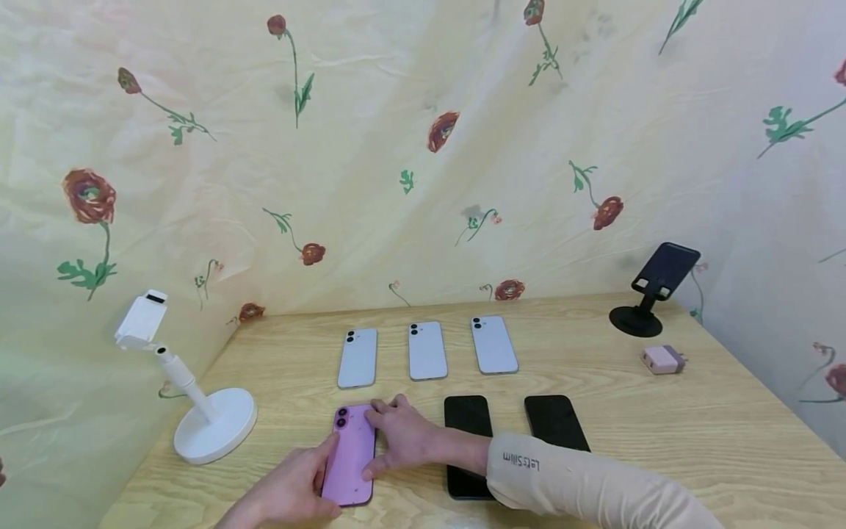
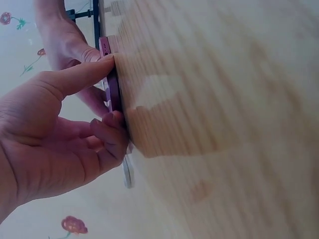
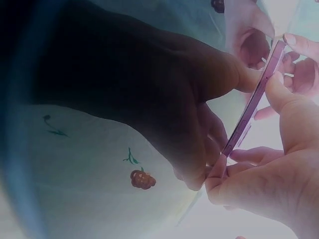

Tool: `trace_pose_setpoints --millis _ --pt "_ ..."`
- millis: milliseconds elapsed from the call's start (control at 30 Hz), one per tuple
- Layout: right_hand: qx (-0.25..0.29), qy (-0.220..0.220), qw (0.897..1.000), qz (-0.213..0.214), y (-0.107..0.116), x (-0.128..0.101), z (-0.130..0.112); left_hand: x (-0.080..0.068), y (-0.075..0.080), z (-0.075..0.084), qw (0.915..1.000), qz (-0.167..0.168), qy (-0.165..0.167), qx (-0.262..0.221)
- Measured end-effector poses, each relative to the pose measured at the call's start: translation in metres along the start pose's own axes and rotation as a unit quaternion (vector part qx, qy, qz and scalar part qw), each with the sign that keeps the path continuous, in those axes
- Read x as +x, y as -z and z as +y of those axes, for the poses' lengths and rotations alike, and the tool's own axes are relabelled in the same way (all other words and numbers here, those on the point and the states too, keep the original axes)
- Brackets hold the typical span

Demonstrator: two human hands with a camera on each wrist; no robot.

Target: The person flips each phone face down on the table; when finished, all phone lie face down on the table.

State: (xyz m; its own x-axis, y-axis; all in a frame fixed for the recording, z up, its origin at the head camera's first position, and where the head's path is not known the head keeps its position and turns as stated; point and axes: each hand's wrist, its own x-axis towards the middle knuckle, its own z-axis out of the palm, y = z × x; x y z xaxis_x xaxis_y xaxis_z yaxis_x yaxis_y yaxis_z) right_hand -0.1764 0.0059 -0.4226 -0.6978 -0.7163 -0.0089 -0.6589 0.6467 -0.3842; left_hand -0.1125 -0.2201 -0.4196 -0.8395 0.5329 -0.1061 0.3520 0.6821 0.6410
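Pinkish purple coloured the slim rectangular phone (image 1: 351, 459) at the lower middle of the frame, its two dark camera lenses facing up at the top left corner. The left hand (image 1: 291, 481) gripped its left side, thumb and fingers clamped on the edges; the right hand (image 1: 406, 438) pinched its right side, thumb set low and fingers near the top. Whether the phone touched the pale wood-grain tabletop (image 1: 284, 367), I couldn't tell. Just behind it, at centre, three pale bluish-white phones (image 1: 427, 351) lay in a row. Right of it, a cream sleeve with dark lettering (image 1: 581, 477) partly hid two glossy black phones (image 1: 557, 420). A white round-based stand (image 1: 214, 426) stood at lower left.
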Motion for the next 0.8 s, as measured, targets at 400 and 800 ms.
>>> trace_pose_setpoints --millis 400,800 --pt "0.095 0.059 0.994 -0.013 0.052 -0.041 0.042 0.006 0.002 0.033 0.9936 0.098 -0.026 0.050" --pt "0.026 0.018 0.999 -0.005 0.079 -0.117 0.104 0.050 -0.046 0.089 0.9933 0.058 -0.026 0.097"
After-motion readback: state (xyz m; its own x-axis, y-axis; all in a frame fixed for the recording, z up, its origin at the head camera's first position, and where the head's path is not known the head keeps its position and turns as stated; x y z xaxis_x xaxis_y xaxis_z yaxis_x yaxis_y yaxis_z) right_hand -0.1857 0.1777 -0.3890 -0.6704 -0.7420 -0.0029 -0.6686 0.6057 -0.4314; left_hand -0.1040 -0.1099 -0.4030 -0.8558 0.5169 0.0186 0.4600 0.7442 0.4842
